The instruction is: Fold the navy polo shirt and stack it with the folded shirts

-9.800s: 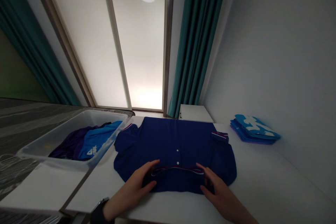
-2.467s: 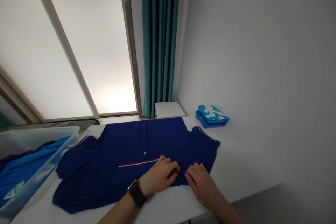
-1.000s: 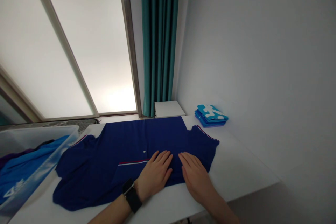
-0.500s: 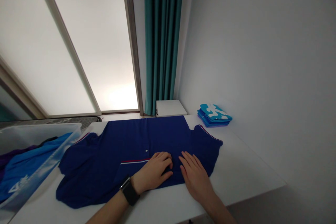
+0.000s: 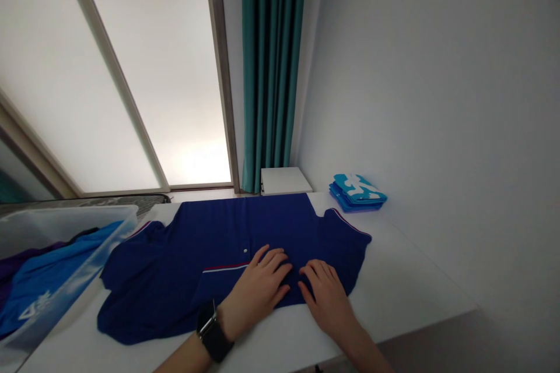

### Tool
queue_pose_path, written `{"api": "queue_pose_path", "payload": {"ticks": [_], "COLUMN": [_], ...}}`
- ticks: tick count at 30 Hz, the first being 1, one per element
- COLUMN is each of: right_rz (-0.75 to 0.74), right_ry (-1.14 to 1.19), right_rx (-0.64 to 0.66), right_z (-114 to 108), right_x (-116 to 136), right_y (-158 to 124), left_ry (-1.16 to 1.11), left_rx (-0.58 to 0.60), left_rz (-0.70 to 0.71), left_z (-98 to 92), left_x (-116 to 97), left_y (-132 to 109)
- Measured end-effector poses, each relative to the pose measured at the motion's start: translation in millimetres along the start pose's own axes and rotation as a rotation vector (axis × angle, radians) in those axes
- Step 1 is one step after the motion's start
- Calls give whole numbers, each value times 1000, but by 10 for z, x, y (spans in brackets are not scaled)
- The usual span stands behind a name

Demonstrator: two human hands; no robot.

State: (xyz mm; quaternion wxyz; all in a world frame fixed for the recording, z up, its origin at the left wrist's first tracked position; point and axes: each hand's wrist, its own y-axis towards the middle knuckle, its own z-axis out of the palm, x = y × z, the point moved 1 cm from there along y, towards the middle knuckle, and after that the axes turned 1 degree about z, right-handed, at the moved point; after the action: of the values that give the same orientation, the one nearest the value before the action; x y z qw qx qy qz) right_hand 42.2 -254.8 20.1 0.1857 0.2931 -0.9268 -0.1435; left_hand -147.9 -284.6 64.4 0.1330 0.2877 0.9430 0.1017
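Observation:
A dark blue polo shirt [image 5: 210,245] lies spread on the white table [image 5: 406,285], its collar with a red and white stripe toward me. My left hand [image 5: 258,288], with a black watch on the wrist, lies flat on the shirt near the collar, fingers stretched out. Right beside it, my right hand [image 5: 326,297] rests on the shirt's near edge with its fingers slightly curled and pressing the cloth. Neither hand holds anything.
A clear plastic bin [image 5: 87,250] with blue and purple clothes stands at the left. A stack of folded light blue garments [image 5: 357,190] sits at the table's far right by the wall. A small white cabinet [image 5: 284,179], teal curtain and window lie beyond.
Both hands have stayed on the shirt by the collar. My left hand's fingers have flattened out again, and my right hand has drawn slightly back toward me with its fingers curling.

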Motion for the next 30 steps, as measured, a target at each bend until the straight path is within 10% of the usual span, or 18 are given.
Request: {"api": "queue_pose_path", "payload": {"ticks": [9,30], "right_rz": [-78,-119], "right_ry": [6,-154], "right_rx": [40,192], "right_z": [-108,-107], "right_x": [-200,-499], "right_y": [1,-173], "left_ry": [-20,-171], "left_rx": [197,326], "left_rz": [286,280], "left_z": [-81,-233], "left_x": [-40,-50], "left_y": [-340,-420]}}
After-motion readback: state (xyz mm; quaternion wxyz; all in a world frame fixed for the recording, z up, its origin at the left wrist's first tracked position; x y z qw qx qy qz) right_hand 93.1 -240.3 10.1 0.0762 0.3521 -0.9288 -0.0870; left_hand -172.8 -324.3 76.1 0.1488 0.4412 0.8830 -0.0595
